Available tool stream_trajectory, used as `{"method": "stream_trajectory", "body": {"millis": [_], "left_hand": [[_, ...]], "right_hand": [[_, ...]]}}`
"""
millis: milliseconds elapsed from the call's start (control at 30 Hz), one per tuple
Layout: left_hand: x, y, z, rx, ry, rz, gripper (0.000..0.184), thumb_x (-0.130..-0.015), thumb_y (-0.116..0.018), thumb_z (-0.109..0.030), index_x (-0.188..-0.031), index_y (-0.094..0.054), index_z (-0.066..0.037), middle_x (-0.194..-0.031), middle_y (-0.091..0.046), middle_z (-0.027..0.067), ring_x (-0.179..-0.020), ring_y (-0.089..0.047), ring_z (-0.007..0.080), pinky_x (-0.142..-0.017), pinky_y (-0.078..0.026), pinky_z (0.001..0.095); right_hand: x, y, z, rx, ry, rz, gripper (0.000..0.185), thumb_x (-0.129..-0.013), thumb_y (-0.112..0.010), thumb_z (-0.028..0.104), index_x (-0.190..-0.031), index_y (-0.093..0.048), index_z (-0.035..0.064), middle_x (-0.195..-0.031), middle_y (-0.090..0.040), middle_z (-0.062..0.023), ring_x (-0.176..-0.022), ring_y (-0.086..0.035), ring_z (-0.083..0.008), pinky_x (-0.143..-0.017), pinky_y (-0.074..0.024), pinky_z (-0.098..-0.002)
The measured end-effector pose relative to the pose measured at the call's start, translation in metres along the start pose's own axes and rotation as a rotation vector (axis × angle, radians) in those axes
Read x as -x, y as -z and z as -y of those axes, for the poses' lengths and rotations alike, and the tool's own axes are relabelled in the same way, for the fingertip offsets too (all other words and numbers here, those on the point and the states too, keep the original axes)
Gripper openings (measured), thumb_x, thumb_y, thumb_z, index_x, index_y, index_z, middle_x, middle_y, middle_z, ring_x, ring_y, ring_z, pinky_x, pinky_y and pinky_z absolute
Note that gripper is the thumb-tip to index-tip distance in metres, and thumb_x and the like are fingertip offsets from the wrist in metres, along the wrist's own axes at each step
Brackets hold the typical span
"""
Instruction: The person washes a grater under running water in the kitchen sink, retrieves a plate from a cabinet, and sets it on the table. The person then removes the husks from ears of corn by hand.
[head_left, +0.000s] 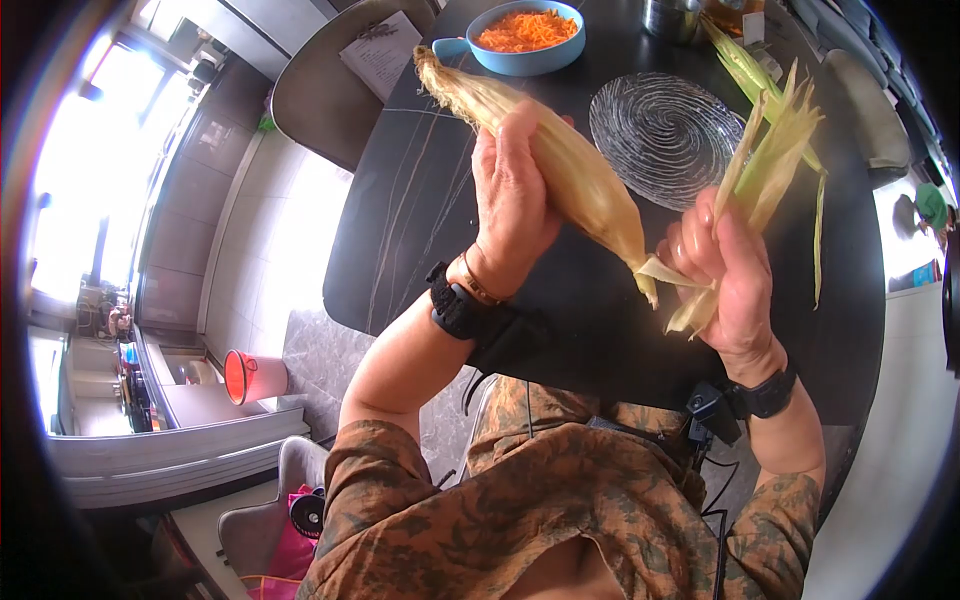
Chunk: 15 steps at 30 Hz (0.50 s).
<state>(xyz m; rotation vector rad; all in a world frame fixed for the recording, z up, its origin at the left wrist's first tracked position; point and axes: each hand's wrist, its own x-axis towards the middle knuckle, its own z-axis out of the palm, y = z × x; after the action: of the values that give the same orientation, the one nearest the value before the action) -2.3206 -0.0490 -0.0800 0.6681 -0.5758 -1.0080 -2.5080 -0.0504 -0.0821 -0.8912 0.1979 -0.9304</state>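
Observation:
An ear of corn (pixel 585 175), wrapped in pale yellow husk, slants over the dark table with its silk end up at the left. My left hand (pixel 515 195) is wrapped round its middle. In my right hand (pixel 722 265) is a bunch of corn husk leaves (pixel 775 165), pale and green, gripped in closed fingers. A strip of husk stretches between the ear's lower tip and my right fingers. No kernels show. Behind my hands lies a clear plate (pixel 660 135) with a swirl pattern. Another piece of green husk (pixel 745 75) lies near the plate's right side.
A blue bowl (pixel 528 40) of shredded orange food, likely carrot, stands at the table's far side, near a metal pot (pixel 672 18). Chairs (pixel 320 90) flank the black table (pixel 420 250). A pink bucket (pixel 255 377) stands on the floor at left.

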Motion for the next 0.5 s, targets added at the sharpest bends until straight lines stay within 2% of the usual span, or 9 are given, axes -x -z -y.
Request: {"method": "stream_trajectory", "body": {"millis": [100,200,300,333,400,500], "left_hand": [[0.001,0.004,0.000,-0.060,-0.028,0.038,0.036,-0.090,-0.052,-0.028,-0.115,-0.045,-0.004,-0.098,-0.053,0.0079,-0.094,-0.054,0.0202,-0.078,-0.050,0.0367],[0.001,0.003,0.000,-0.080,-0.066,0.029,0.033,-0.091,-0.050,-0.028,-0.112,-0.046,-0.004,-0.096,-0.055,0.0087,-0.091,-0.056,0.0202,-0.076,-0.051,0.0369],[-0.009,0.021,-0.011,-0.364,-0.167,0.044,0.032,-0.092,-0.047,-0.030,-0.108,-0.046,-0.003,-0.092,-0.057,0.0105,-0.085,-0.058,0.0211,-0.075,-0.051,0.0374],[-0.021,0.019,-0.016,-0.090,-0.076,-0.129,0.033,-0.091,-0.045,-0.032,-0.105,-0.046,-0.002,-0.089,-0.059,0.0123,-0.081,-0.060,0.0226,-0.074,-0.052,0.0382],[-0.037,0.026,-0.031,0.031,-0.111,-0.164,0.027,-0.090,-0.048,-0.029,-0.097,-0.049,-0.003,-0.085,-0.057,0.0112,-0.075,-0.060,0.0230,-0.066,-0.052,0.0367],[-0.036,0.027,-0.032,-0.028,-0.025,-0.042,0.032,-0.089,-0.049,-0.031,-0.104,-0.048,-0.002,-0.088,-0.058,0.0130,-0.079,-0.060,0.0240,-0.071,-0.052,0.0378]], "right_hand": [[0.002,-0.010,0.001,-0.001,0.026,-0.075,0.027,-0.099,-0.040,0.029,-0.080,-0.043,0.0108,-0.056,-0.027,0.0050,-0.049,-0.022,-0.0062,-0.049,-0.0229,-0.0233],[0.001,-0.004,0.000,0.018,0.026,-0.046,0.026,-0.099,-0.039,0.031,-0.083,-0.043,0.0108,-0.055,-0.025,0.0054,-0.047,-0.021,-0.0059,-0.048,-0.0223,-0.0230],[0.007,-0.007,0.008,-0.088,-0.053,-0.050,0.026,-0.098,-0.040,0.033,-0.085,-0.043,0.0107,-0.054,-0.024,0.0057,-0.045,-0.019,-0.0054,-0.045,-0.0204,-0.0225],[0.008,-0.005,0.010,-0.081,-0.054,-0.005,0.028,-0.098,-0.040,0.037,-0.087,-0.042,0.0109,-0.053,-0.023,0.0058,-0.044,-0.018,-0.0051,-0.043,-0.0192,-0.0220],[0.008,-0.003,0.012,-0.123,-0.059,0.109,0.029,-0.096,-0.044,0.039,-0.088,-0.042,0.0114,-0.055,-0.024,0.0061,-0.046,-0.019,-0.0045,-0.043,-0.0195,-0.0208],[0.007,-0.005,0.005,-0.127,-0.031,0.070,0.030,-0.092,-0.053,0.039,-0.090,-0.043,0.0114,-0.057,-0.026,0.0064,-0.047,-0.020,-0.0037,-0.043,-0.0212,-0.0197]]}}
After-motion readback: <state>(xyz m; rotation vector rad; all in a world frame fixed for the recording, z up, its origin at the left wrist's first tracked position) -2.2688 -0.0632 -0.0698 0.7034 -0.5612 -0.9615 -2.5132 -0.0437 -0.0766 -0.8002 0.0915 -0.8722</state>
